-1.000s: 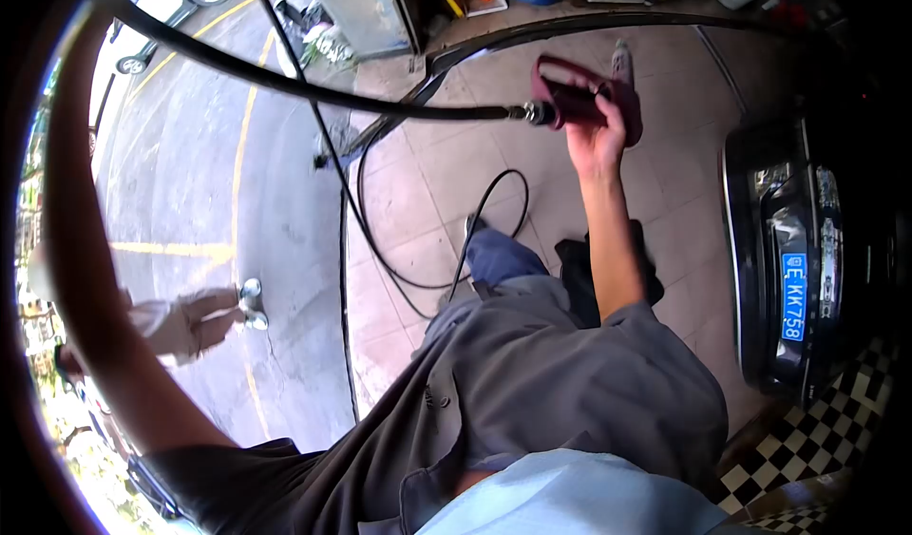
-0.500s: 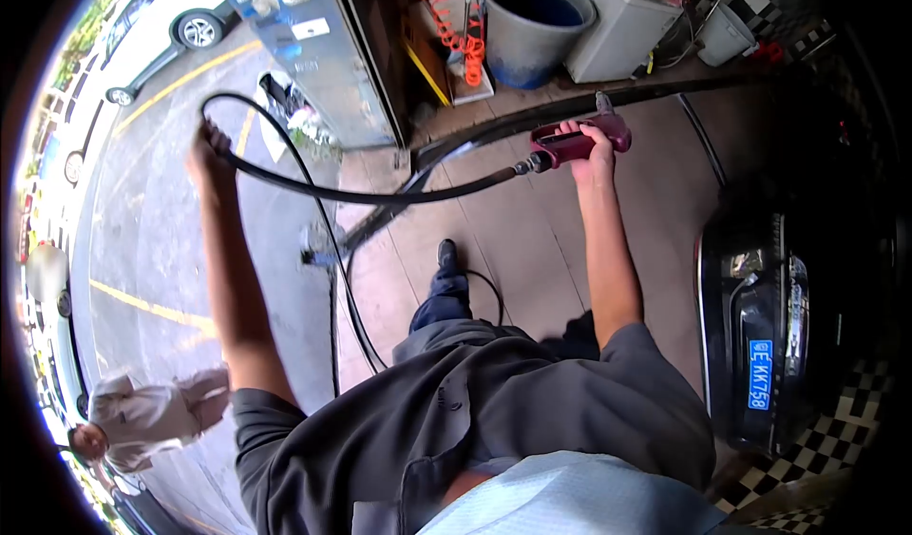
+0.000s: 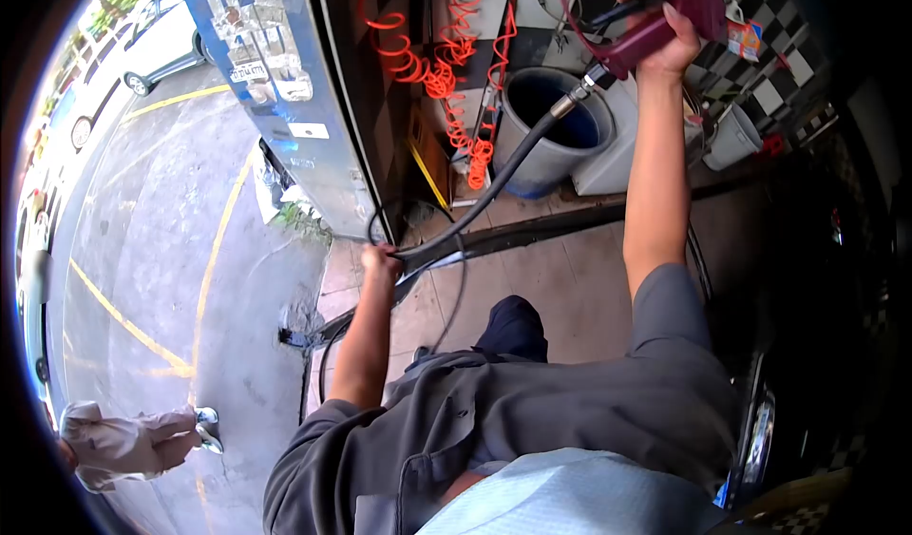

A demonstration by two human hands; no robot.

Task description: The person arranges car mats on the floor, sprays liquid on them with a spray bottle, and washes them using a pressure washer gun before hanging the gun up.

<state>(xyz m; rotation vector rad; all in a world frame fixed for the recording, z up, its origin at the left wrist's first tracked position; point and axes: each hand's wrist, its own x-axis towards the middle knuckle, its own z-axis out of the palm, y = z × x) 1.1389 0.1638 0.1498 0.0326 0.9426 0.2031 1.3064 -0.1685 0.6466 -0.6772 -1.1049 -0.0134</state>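
Observation:
My right hand is wrapped round the handle of a dark red spray gun at the top right, held out at arm's length. A metal fitting joins the gun to a black hose, which curves down to the left. Near the middle, my left hand is closed round that hose, low by the base of the metal post. Beyond my left hand the hose makes a loop and hangs toward the floor.
Orange coiled hoses hang beside a grey bucket and a white box. A blue-grey post stands left. A person stands on the pavement at lower left. A dark car is at lower right.
The spray gun and my right hand have moved up and to the right in view. My left hand has come down and inward, still holding the hose. The view has shifted toward the wall.

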